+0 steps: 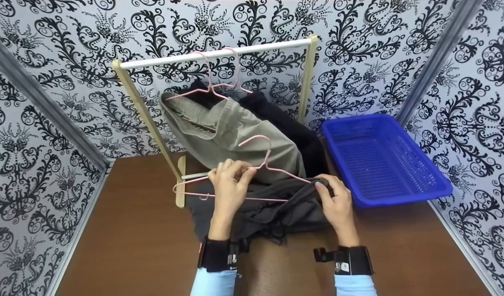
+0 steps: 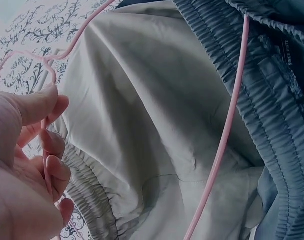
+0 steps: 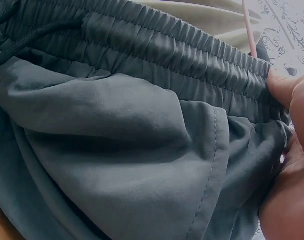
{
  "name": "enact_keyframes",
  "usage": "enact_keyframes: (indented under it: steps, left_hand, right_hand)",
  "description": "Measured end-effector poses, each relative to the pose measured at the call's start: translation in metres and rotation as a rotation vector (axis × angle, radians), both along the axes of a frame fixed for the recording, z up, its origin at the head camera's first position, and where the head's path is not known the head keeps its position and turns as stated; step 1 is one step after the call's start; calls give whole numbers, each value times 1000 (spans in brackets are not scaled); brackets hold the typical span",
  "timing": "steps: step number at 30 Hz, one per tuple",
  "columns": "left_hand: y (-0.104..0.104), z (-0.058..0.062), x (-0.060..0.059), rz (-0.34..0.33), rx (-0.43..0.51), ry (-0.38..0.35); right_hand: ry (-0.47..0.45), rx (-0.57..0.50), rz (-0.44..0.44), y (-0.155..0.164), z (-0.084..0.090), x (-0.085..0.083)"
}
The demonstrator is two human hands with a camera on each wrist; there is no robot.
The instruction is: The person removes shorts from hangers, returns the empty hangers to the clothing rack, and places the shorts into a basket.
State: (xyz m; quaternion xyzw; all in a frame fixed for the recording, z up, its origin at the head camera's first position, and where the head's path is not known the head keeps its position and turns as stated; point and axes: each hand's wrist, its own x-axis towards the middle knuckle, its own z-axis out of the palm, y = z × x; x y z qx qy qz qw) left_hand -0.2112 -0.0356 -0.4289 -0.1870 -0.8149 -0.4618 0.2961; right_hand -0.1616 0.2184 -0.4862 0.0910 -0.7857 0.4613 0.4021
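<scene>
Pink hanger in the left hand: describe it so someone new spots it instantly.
Find the clothes rack with a white rail. In front of its beige elastic-waist bottoms, the left hand grips the pink hanger, while the right hand holds dark grey drawstring bottoms at its opposite arm. Unlike the two pink hangers on the rail, this one's hook is free.

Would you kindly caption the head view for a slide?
Left-hand grip on pink hanger, right-hand grip on charcoal garment.

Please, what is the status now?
Left grip holding pink clothes hanger. Right grip pinching waistband of gray drawstring bottoms. Hanger's left end bare. No obstruction visible.
</scene>
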Motion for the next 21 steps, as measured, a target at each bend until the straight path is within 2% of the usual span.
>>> enact_keyframes:
  steps: [5,7,9,14,21]
  left_hand:
    - [-4,0,-2,2,-4,-5]
    - [-6,-1,-3,4,-6,-8]
    - [-8,-1,-4,3,-3,-9]
    - [-11,-1,-8,-3,7,-28]
    - [-14,0,-15,-2,19,-42]
  right_hand:
    - [-20,-28,9,0,-1,0]
    - [-28,-41,16,5,-11,-5]
    - [-42,-51,18,5,-13,-5]
    - [-82,-80,29,6,-13,-5]
    - [-130,-113,-2,8,-12,-3]
